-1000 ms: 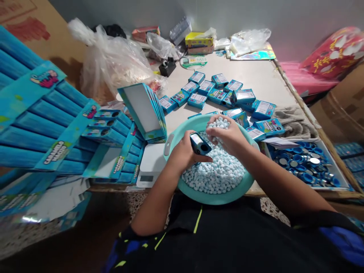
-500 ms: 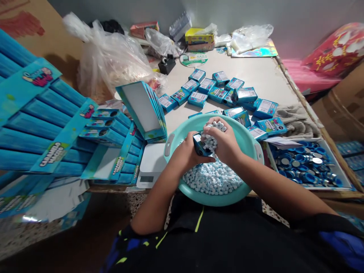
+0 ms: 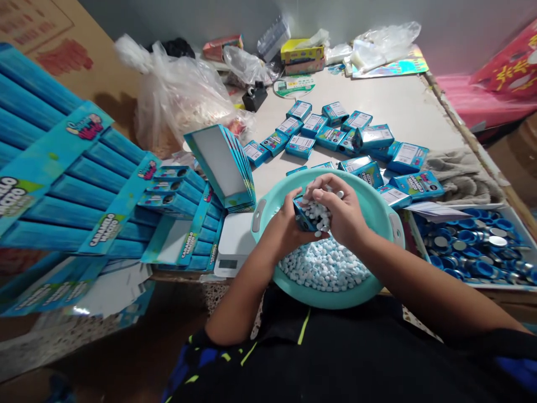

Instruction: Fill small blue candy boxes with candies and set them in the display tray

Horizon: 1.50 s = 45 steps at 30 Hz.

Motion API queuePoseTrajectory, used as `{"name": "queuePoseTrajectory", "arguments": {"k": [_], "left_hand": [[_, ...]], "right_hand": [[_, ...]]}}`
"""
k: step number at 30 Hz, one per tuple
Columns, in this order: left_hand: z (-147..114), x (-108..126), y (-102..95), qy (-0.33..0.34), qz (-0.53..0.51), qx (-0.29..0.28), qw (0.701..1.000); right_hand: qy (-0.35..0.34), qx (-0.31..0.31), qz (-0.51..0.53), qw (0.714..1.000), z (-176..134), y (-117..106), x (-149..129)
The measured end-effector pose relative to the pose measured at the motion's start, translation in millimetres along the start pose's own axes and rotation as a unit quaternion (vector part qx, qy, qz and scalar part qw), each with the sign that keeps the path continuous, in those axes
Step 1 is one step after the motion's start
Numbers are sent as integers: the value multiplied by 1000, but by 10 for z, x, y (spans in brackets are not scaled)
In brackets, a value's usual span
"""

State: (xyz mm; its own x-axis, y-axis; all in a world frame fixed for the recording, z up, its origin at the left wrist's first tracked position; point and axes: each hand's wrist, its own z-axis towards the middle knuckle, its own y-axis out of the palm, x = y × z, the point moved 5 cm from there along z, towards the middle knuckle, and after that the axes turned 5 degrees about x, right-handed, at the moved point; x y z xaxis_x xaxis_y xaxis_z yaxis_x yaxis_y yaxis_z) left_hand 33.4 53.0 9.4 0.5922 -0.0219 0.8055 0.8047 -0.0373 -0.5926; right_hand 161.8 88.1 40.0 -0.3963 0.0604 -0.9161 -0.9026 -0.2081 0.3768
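Note:
My left hand point(image 3: 286, 228) is wrapped round a small blue carton point(image 3: 302, 217), held tilted over a turquoise basin point(image 3: 279, 288). Cupped against the carton's mouth, my right hand point(image 3: 342, 210) grips a heap of small white candies point(image 3: 316, 215). Some of these candies sit at the opening, and a few stick out past the fingers. Below both hands, a bed of loose white and pale blue candies point(image 3: 325, 268) covers the basin's bottom. How full the carton is, I cannot tell.
Several closed blue cartons point(image 3: 331, 137) lie beyond the basin. At left are a white scale point(image 3: 235, 240), upright display boxes point(image 3: 222, 168) and stacked blue packs point(image 3: 84, 184). A white tray point(image 3: 419, 238) of blue caps point(image 3: 474, 243) and a grey cloth point(image 3: 451, 173) lie to the right.
My right hand has tipped closer over the carton's mouth, and the candies now heap at its opening. The whole view has shifted slightly, with things on the table appearing further right.

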Motion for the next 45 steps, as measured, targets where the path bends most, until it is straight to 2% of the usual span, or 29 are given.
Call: {"name": "queuePoseTrajectory", "arguments": {"k": [9, 12, 16, 21, 24, 27, 33, 36, 40, 45], "left_hand": [[-20, 121, 42, 89, 19, -56, 994], [-25, 155, 39, 107, 14, -54, 993], [-27, 156, 17, 120, -5, -34, 992], [-34, 121, -12, 96, -3, -24, 995], [-30, 133, -28, 88, -27, -28, 995], [-10, 116, -55, 71, -46, -15, 996], [39, 16, -109, 23, -15, 40, 999], [37, 29, -108, 24, 3, 33, 999], [20, 58, -87, 36, -6, 13, 999], [31, -15, -104, -12, -24, 45, 999]], "right_hand": [[-17, -25, -43, 999, 19, 20, -6], [-14, -19, -40, 999, 33, -9, 10], [-18, -43, -64, 997, 27, 0, -16], [-41, -63, -105, 992, -3, 28, -68], [-71, -49, -130, 988, -19, 32, -88], [-63, -41, -144, 987, -24, 35, -66], [7, -83, -47, 995, -7, 23, 26], [31, -101, 5, 994, -8, 18, 77], [18, -107, 12, 994, -15, 23, 82], [-9, -113, -44, 993, -26, 22, 5]]}}
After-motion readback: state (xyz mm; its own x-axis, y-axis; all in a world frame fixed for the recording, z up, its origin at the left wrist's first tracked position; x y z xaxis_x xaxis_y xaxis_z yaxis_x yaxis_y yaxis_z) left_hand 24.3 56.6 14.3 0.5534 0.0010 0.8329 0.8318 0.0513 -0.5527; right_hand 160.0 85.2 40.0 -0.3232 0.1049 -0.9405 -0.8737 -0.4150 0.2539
